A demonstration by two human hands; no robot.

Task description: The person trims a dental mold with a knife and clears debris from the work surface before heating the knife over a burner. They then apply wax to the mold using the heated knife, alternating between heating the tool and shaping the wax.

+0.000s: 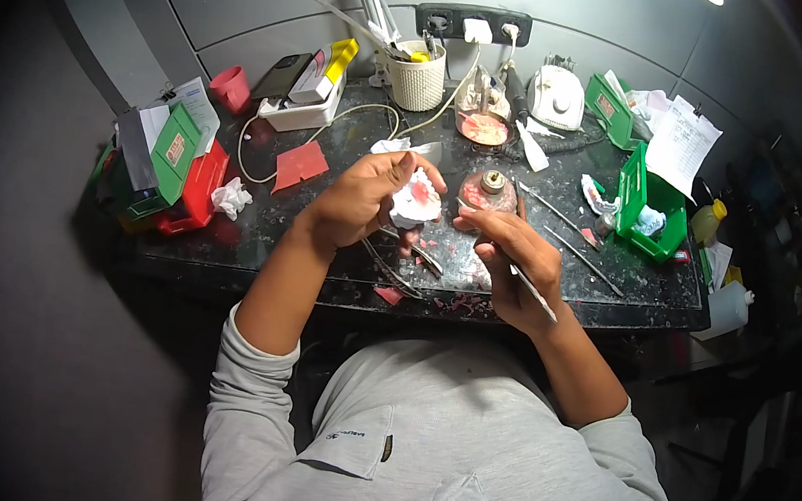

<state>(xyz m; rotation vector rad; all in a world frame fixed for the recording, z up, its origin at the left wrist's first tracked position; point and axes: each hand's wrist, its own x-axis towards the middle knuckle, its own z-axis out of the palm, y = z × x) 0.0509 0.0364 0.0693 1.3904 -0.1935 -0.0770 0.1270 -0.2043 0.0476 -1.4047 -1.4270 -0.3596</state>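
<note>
A white plaster dental cast [415,203] with pink-red wax on its middle is gripped by my left hand [360,192], thumb and fingers around its sides. My right hand [522,260] holds a slim metal wax carver [534,293] like a pen, its handle slanting down past the palm. The carver's tip points toward the cast, a short way to its right. Just behind my right hand stands a glass spirit burner [490,190] with reddish contents and a metal wick top. A red wax sheet [300,165] lies left of my left hand.
Two slim metal tools [582,258] lie to the right, near another cast [599,196] and a green bin [651,212]. Red and green bins [196,192] stand left. A pen holder [416,80], a wax dish [483,129] and a white control unit [557,97] line the back. Wax scraps [388,295] litter the front edge.
</note>
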